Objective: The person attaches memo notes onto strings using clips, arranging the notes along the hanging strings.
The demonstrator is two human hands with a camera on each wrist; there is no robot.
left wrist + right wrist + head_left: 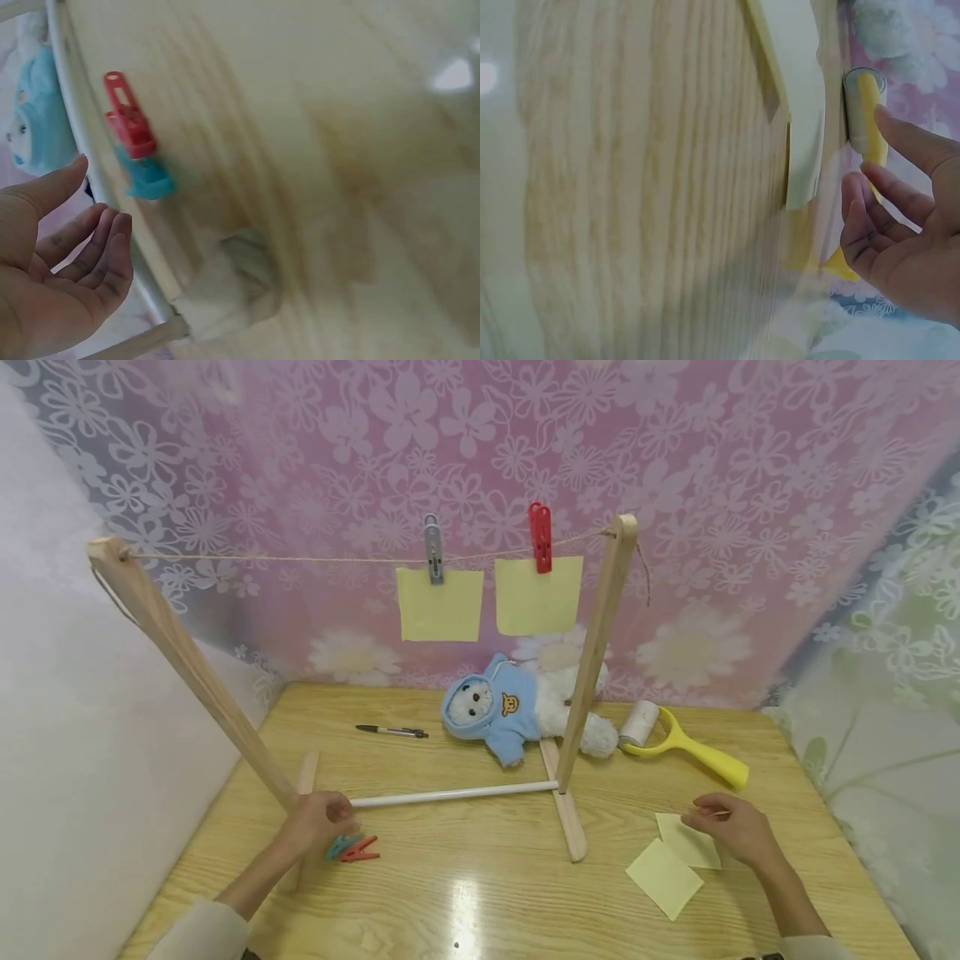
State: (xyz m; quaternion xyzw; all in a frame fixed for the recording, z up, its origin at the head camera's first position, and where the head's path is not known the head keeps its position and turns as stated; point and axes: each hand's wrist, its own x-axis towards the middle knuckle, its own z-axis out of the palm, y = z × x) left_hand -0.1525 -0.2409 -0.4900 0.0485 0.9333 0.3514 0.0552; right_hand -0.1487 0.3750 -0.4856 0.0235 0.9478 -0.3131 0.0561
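Note:
My left hand (321,820) hovers by the left foot of a wooden stand (592,652), its fingers loosely bent and nothing held. Close to its fingertips, a red clothespin (362,849) and a teal clothespin (341,845) lie together on the table. In the left wrist view a gap shows between thumb and fingers. Over two yellow paper squares (664,878), overlapping on the table, is my right hand (737,831). Its thumb and fingers stand apart in the right wrist view, the paper (799,105) beyond them.
A string (300,558) spans the stand's posts. A grey clothespin (433,550) and a red one (541,537) hold yellow squares on it. Behind the white crossbar (457,793) lie a pen (392,731), a plush toy in blue (517,702) and a yellow-handled lint roller (705,756).

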